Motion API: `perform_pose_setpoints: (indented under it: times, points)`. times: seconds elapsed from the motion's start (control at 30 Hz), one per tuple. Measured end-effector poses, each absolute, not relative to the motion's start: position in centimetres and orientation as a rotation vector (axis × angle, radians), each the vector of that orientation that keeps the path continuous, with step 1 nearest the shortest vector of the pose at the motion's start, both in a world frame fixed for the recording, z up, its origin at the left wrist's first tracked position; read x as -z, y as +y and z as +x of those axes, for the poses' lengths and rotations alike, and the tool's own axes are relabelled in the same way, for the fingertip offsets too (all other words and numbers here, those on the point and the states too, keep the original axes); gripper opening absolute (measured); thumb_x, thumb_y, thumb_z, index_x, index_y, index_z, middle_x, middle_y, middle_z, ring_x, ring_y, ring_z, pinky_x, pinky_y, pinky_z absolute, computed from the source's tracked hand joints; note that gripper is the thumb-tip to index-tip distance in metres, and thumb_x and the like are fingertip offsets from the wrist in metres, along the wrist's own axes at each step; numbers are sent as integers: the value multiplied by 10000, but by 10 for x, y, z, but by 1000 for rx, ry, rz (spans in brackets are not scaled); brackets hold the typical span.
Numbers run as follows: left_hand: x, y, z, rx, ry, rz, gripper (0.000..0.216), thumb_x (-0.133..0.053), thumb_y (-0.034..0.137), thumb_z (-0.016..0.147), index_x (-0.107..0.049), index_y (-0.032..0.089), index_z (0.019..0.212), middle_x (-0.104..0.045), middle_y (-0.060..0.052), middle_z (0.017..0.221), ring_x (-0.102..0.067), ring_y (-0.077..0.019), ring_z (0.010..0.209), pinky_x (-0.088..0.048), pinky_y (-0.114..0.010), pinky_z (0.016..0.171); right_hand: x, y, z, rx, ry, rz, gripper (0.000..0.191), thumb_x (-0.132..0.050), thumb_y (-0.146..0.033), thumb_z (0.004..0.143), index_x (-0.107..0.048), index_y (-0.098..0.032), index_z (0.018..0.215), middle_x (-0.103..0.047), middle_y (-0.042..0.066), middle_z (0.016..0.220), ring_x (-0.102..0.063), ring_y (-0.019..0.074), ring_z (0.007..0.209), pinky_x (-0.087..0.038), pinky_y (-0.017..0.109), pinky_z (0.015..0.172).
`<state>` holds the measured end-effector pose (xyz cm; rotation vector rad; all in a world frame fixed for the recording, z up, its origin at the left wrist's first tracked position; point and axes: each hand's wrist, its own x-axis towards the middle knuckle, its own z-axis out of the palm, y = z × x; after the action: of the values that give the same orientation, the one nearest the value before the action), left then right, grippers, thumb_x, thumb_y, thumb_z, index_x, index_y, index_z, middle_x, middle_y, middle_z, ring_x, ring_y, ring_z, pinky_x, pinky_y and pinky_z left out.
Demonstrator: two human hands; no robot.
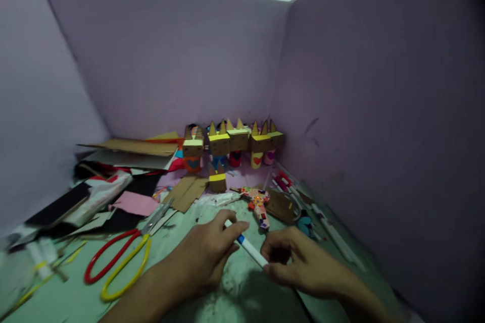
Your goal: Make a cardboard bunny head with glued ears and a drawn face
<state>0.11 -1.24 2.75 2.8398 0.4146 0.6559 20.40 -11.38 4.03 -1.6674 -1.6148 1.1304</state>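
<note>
Both hands grip a white marker with a blue band point(247, 245) low over the stained green table point(68, 298). My left hand point(206, 255) pinches its far end with fingers closed. My right hand point(299, 262) is closed around its near end. Just beyond the hands lies a hot glue gun covered in colourful patches point(258, 204). A small brown cardboard piece with a yellow band point(217, 179) stands behind it.
Scissors with red and yellow handles point(119, 257) lie at the left. Paper, cardboard and pink sheets point(125, 171) are piled at the back left. Several cardboard figures point(235, 144) line the back corner. Markers point(303, 204) lie along the right wall. Purple partition walls point(170, 55) enclose the table.
</note>
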Motion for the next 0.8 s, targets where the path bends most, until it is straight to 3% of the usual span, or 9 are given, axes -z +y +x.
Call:
perform_pose_setpoints:
  times: [0.13,0.3,0.4,0.5,0.6,0.67,0.7,0.8]
  points:
    - [-13,-21,-33,-563,450,2946,410,-407,26,719,-483,186,1089,-569,-43,780,-556,-173,612,-438,-269,511,-23,-109,181,-1217,-1675,-1559,71,-568,-139,704,-629,-131,740,-454,-50,581,-399,92,547,-293,201,498]
    - [-9,-29,-48,-570,381,3159,316,-423,40,719,-487,173,999,-565,-35,738,-525,-184,588,-386,-286,474,-28,-112,155,-1252,-1907,-1483,218,-402,-237,905,-578,-155,806,-515,-12,674,-454,112,618,-353,213,573]
    - [-9,-38,-43,-572,355,3283,114,-423,104,800,-486,190,840,-555,-28,689,-513,-188,571,-384,-303,476,-29,-115,141,-1008,-2079,-1634,221,-403,-251,909,-538,-173,752,-492,-18,635,-393,110,576,-295,223,534]
    - [-10,-38,-43,-553,256,3361,110,-409,152,835,-462,205,754,-551,-18,648,-500,-182,540,-373,-307,469,-29,-121,140,-813,-2203,-1696,153,-441,-218,870,-517,-184,741,-484,-15,616,-359,111,555,-232,244,514]
    - [-10,-21,-63,-822,218,3368,196,-355,120,859,-445,216,714,-538,-1,583,-495,-167,496,-360,-295,471,-32,-132,158,-1109,-2005,-1683,222,-411,-322,875,-464,-195,702,-414,-34,570,-314,101,498,-219,234,477]
    - [-7,-4,-85,-1095,401,3370,206,-345,77,846,-484,207,768,-583,-18,609,-540,-172,531,-379,-290,504,-34,-143,180,-1495,-1659,-1630,347,-322,-495,875,-408,-215,689,-311,-71,516,-245,90,428,-214,216,419]
    - [-3,4,-94,-1138,592,3369,178,-379,87,844,-509,204,812,-611,-26,642,-545,-175,532,-382,-295,516,-34,-150,192,-1494,-1503,-1661,389,-308,-571,845,-374,-226,678,-251,-88,502,-200,87,413,-197,212,397]
    - [15,19,-104,-1122,931,3197,123,-462,180,858,-574,227,881,-630,-6,644,-562,-173,529,-381,-295,527,-27,-167,228,-872,-1405,-1956,350,-514,-521,739,-352,-229,634,-332,-69,528,-320,103,467,-264,222,453]
